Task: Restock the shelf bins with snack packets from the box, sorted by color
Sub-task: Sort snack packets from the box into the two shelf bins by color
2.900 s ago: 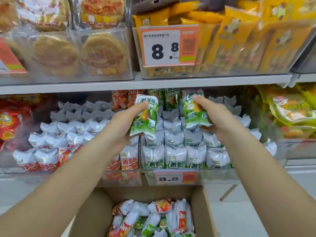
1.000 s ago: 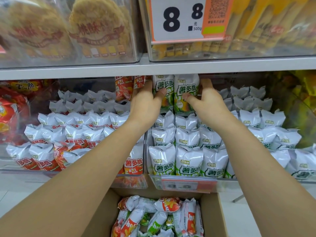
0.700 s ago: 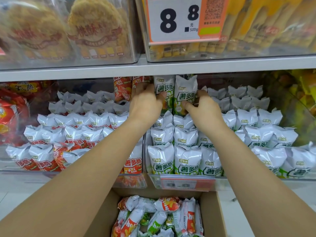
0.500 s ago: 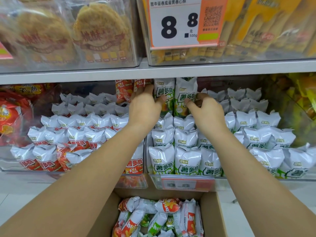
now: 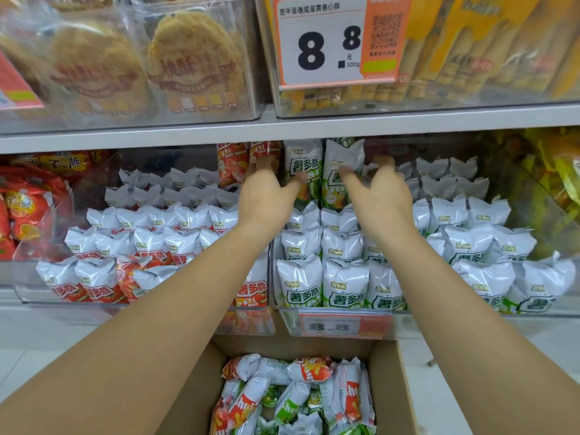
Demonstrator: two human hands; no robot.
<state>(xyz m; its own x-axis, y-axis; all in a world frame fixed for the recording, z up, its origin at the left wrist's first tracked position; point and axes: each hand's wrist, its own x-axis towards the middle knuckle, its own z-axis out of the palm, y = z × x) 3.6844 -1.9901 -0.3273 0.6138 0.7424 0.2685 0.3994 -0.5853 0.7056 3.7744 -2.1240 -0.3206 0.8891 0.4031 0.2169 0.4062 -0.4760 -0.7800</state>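
Two green packets [image 5: 303, 171], [image 5: 340, 174] marked 薯多脆 stand upright at the back of the green bin [image 5: 339, 321], close under the shelf edge [image 5: 282, 127]. The left hand [image 5: 266, 196] and right hand [image 5: 381, 196] hover beside them, each grip loosely spread, holding nothing. Tags read 8.8. The box [image 5: 389, 387] below holds mixed red and green packets.

2 hands [image 5: 266, 199] up at the shelf. 2 green packets [image 5: 303, 171] upright at bin back, 2 red ones [image 5: 232, 163] left of them. 1 box [image 5: 389, 387] below the shelf. 2 price tags [image 5: 332, 42]. Loose packets in the box too jumbled to count.
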